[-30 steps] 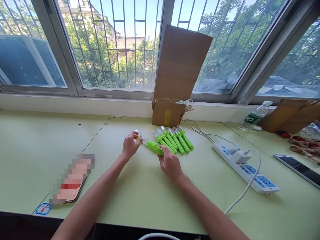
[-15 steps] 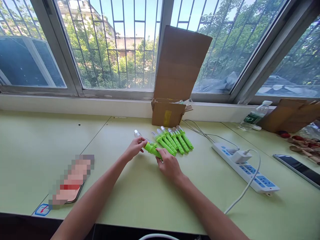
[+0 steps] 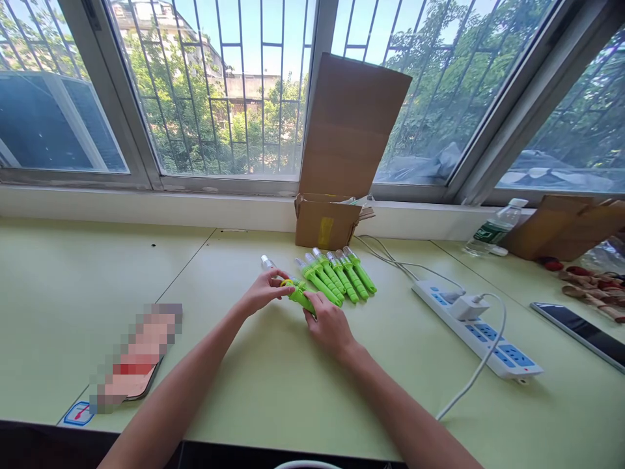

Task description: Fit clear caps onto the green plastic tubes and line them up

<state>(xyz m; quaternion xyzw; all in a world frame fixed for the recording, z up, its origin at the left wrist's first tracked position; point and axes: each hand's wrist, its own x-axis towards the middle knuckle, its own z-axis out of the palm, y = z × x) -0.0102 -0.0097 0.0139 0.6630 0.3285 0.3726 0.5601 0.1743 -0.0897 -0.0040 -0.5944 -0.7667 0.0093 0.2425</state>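
Note:
A bright green stick [image 3: 300, 299] with a ridged handle and a clear tube top lies slanted between my hands, low over the table. My left hand [image 3: 263, 292] pinches it around a yellow band just below the clear part. My right hand [image 3: 331, 320] is wrapped round the lower end of the green handle, hiding its tip. Just beyond my right hand several matching green sticks [image 3: 342, 277] rest side by side, clear ends pointing to the window.
Behind the sticks stands an open cardboard box [image 3: 317, 221]. To the right are a white power strip [image 3: 476, 329] with cables, a dark phone [image 3: 581, 332], a water bottle [image 3: 495, 228] and small wooden items [image 3: 593, 293]. A partly pixelated flat object [image 3: 141, 365] lies left.
My left fingers have shifted slightly right over the yellow band and now cover more of the green handle. My right hand keeps its hold.

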